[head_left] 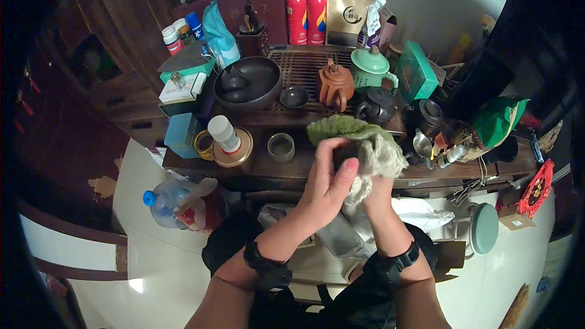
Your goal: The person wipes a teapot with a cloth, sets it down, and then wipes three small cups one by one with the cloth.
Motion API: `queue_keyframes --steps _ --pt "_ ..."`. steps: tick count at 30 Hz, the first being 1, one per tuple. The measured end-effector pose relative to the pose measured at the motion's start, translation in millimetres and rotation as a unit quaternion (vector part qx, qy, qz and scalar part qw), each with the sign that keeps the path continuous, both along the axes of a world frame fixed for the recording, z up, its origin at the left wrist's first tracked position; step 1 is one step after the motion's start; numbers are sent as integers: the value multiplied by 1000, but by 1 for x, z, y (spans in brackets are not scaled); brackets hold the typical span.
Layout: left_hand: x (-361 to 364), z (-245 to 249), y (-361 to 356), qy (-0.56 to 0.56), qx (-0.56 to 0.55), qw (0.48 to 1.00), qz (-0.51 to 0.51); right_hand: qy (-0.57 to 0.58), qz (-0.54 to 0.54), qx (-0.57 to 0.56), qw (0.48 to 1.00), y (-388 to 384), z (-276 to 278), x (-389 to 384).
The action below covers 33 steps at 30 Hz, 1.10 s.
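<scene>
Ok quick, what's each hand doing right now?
Left hand: closed on a small dark thing.
Right hand: closed on the cloth.

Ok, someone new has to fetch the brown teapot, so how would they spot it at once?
Find the slatted tea tray at the back of the dark table, beyond the cloth held by the left hand and right hand. The brown teapot stands on the tray's right half, left of a pale green teapot and a black teapot; it alone is reddish-brown clay.
</scene>
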<state>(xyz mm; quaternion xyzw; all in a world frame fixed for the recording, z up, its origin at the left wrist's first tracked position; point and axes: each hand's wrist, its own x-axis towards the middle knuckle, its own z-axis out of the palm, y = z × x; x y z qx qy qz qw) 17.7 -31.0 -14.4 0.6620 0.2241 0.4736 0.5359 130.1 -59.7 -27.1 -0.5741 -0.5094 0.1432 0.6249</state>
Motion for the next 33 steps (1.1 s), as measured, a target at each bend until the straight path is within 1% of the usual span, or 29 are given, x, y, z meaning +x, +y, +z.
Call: queue_keyframes --steps 1,2,3,4,6,7,9,10,11,13,14,15,16,17,18,20,22,23,24,25,26,27,30,31,33 --pt "0 1 1 -1 37 999 11 94 26 10 995 4 -14 -4" --pt "-1 1 2 -2 73 997 22 186 53 19 981 6 -15 -9" --pt "-4 -1 5 32 101 994 21 207 74 -23 975 3 -12 -10" --pt "-4 -4 8 34 133 990 35 265 110 -58 956 1 -6 -9" --pt "-3 -4 14 39 201 977 60 378 177 -122 900 0 9 -9" --pt "-5 -2 16 49 222 972 54 411 212 -178 869 0 14 -4" --pt "-11 12 16 70 262 962 41 455 294 -171 823 -2 7 5" --pt "-12 15 16 78 265 961 28 473 335 -167 797 -2 3 8" --pt "-12 16 15 86 266 960 14 437 332 -167 819 -2 0 10" --pt "-12 19 13 112 257 960 -9 308 272 -156 898 1 -6 15" --pt "-12 18 14 116 240 964 -16 241 239 -150 929 2 -7 16" --pt "-13 15 16 119 224 967 -22 -29 114 -82 990 2 -4 17" --pt "-14 14 17 123 208 970 -28 -95 70 -88 989 2 -1 19" --pt "-14 18 17 138 214 967 -28 -160 25 -94 982 2 2 20" --pt "-13 21 16 154 207 966 -23 -223 -21 -99 970 2 3 21" --pt "-14 23 15 189 190 963 -14 -235 -66 -59 968 2 0 20" --pt "-15 21 18 170 100 980 -29 -254 -96 -20 962 3 3 19" --pt "-17 20 20 160 54 985 -36 -263 -91 8 960 4 4 23" --pt "-18 8 31 109 -39 991 -70 -204 -87 33 974 6 8 25" --pt "-19 -1 36 -11 -172 980 -100 -121 -78 41 989 5 16 28" --pt "-17 -1 39 -130 -298 937 -125 -38 -68 50 996 4 23 31" --pt "-18 -1 43 -160 -341 920 -109 -24 -76 45 996 4 24 38" --pt "-22 0 52 -179 -301 921 -172 -1 -84 80 993 3 28 46" --pt "-21 2 51 -179 -279 927 -174 0 -80 81 994 1 32 47" --pt "-19 2 50 -183 -293 925 -157 -3 -84 72 994 0 34 50"
